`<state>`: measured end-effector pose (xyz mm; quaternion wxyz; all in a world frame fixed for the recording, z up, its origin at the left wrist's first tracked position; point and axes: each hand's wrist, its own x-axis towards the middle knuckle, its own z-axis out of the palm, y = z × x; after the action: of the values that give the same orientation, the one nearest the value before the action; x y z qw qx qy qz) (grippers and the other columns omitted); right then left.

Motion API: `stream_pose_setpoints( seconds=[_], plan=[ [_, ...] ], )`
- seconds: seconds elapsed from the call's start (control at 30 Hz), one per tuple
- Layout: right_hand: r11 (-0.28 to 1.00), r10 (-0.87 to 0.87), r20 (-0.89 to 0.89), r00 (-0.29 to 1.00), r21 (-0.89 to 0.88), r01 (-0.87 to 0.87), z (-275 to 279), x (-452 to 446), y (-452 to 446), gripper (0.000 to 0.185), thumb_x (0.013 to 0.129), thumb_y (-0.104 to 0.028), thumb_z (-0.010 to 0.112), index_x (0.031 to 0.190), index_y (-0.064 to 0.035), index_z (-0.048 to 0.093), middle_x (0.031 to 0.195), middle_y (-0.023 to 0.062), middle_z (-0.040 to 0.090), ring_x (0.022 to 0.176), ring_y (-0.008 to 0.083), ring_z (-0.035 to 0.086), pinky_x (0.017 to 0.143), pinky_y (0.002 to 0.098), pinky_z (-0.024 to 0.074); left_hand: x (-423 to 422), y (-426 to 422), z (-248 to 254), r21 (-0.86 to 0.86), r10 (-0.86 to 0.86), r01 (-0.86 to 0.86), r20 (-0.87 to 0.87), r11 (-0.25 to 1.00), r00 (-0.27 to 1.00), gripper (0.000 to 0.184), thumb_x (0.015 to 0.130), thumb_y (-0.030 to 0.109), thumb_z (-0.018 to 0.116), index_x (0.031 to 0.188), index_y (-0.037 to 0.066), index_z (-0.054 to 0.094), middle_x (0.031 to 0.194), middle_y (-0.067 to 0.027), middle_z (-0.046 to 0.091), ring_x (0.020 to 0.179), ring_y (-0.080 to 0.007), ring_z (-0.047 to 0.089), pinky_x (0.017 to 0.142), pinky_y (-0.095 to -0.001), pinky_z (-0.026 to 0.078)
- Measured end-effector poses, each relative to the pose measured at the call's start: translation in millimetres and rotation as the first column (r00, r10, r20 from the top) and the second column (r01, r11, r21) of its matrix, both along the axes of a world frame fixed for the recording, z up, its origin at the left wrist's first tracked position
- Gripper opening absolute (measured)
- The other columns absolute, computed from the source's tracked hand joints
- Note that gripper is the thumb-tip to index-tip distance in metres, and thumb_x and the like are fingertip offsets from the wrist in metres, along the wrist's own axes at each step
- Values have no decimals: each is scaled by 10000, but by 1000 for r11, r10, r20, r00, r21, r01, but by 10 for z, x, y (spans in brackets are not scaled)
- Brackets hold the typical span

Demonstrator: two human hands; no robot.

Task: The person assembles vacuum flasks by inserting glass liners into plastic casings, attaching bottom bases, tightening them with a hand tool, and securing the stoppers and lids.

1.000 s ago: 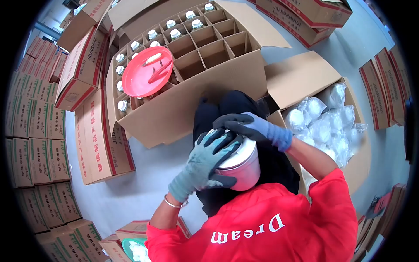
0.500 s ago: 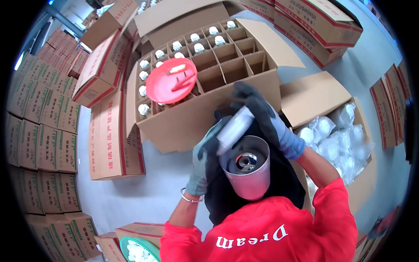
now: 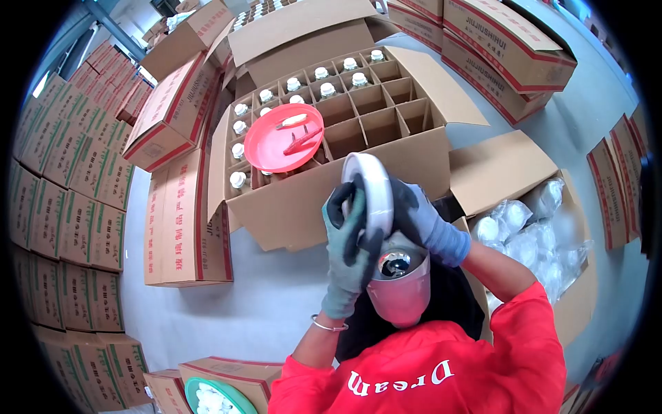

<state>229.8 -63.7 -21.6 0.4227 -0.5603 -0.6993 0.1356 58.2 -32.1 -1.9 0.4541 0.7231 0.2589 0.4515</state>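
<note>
My left hand (image 3: pixel 349 241), in a grey-green glove with dark fingers, grips a white ring that looks like a tape roll (image 3: pixel 378 190). The ring stands nearly on edge, turned partly sideways. From the other side my right hand (image 3: pixel 420 217), in a blue-grey glove, holds the same ring; its fingertips are partly hidden behind it. Just below the hands, a silvery metal can (image 3: pixel 400 297) rests at my lap, with a shiny round part (image 3: pixel 394 263) inside.
Ahead stands an open divided carton (image 3: pixel 289 214) with white-capped bottles and a red dish (image 3: pixel 265 141) holding small tools. An open box of plastic-wrapped items (image 3: pixel 531 241) is at right. Stacked cartons (image 3: pixel 76 228) line the left. A green basin (image 3: pixel 200 393) of white pieces sits lower left.
The white ring has tilted up from its slant and now stands more upright, showing its round face. Both hands have closed in on it. The view has shifted slightly.
</note>
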Motion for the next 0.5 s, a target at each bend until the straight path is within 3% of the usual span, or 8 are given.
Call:
stream_pose_setpoints(
  seconds=[0.03, 0.1, 0.2, 0.27, 0.33, 0.37, 0.43, 0.5],
  plan=[
    [985, 109, -511, 853, -59, -161, -101, -13, 37, 456, 937, -231, 639, 1306, 5, 511, 1148, 152, 647, 1059, 254, 635, 912, 355, 525, -1, 15, 105, 322, 39, 8, -140, 947, 989, 533, 854, 401, 654, 1310, 128, 616, 1415, -174, 431, 1285, -324, 454, 1058, -431, 391],
    [827, 35, -977, 213, -92, -555, -61, 112, -36, 394, 996, -283, 567, 1294, -25, 558, 1202, 69, 640, 1079, 120, 607, 934, 322, 526, -116, 101, 139, 669, 78, 150, -299, 728, 951, 483, 778, 457, 691, 1239, 312, 685, 1397, -148, 446, 1303, -332, 433, 1059, -495, 371],
    [784, 12, -984, 179, -101, -613, -33, 152, -70, 403, 1000, -303, 554, 1286, -20, 560, 1187, 78, 645, 1071, 128, 612, 923, 322, 531, -152, 238, 373, 697, -147, 473, -475, 539, 867, 487, 728, 554, 689, 1186, 391, 693, 1395, -12, 536, 1254, -341, 485, 1047, -527, 373],
    [755, 7, -987, 162, -101, -648, -9, 191, -66, 410, 1003, -317, 546, 1281, -16, 560, 1177, 84, 649, 1066, 133, 615, 915, 323, 535, -147, 285, 447, 717, -183, 495, -471, 490, 863, 481, 684, 504, 757, 1114, 291, 741, 1372, -137, 542, 1233, -385, 510, 1023, -515, 416],
    [722, 9, -989, 150, -97, -685, 51, 285, -6, 417, 1006, -331, 538, 1276, -13, 561, 1166, 90, 652, 1061, 138, 619, 908, 323, 538, -138, 309, 375, 514, -223, 345, -286, 786, 932, 492, 801, 422, 696, 1225, 172, 679, 1378, -187, 531, 1236, -388, 509, 1031, -518, 407],
    [815, 175, -875, 452, -129, -565, 228, 255, -5, 434, 984, -329, 574, 1297, -31, 542, 1172, 115, 629, 1048, 160, 625, 883, 333, 543, -135, 311, 55, 327, -208, 190, 21, 926, 978, 518, 891, 332, 618, 1310, 30, 578, 1380, -236, 513, 1256, -387, 492, 1060, -483, 390],
    [989, 92, -268, 959, -91, -120, 579, 195, -2, 499, 938, -324, 646, 1341, -68, 504, 1182, 165, 584, 1021, 203, 638, 833, 353, 553, -218, 278, 51, 271, 66, -19, -165, 962, 984, 639, 897, 247, 660, 1410, -17, 383, 1399, -210, 473, 1286, -330, 473, 1091, -431, 366],
    [984, 59, 15, 998, 165, -61, 571, 59, -24, 628, 868, -299, 705, 1396, -73, 452, 1246, 172, 552, 1025, 272, 635, 854, 378, 543, -231, 306, -122, 359, 200, -133, -156, 924, 967, 875, 834, 167, 766, 1485, -15, 212, 1409, -179, 434, 1287, -286, 469, 1119, -412, 329]
  ],
)
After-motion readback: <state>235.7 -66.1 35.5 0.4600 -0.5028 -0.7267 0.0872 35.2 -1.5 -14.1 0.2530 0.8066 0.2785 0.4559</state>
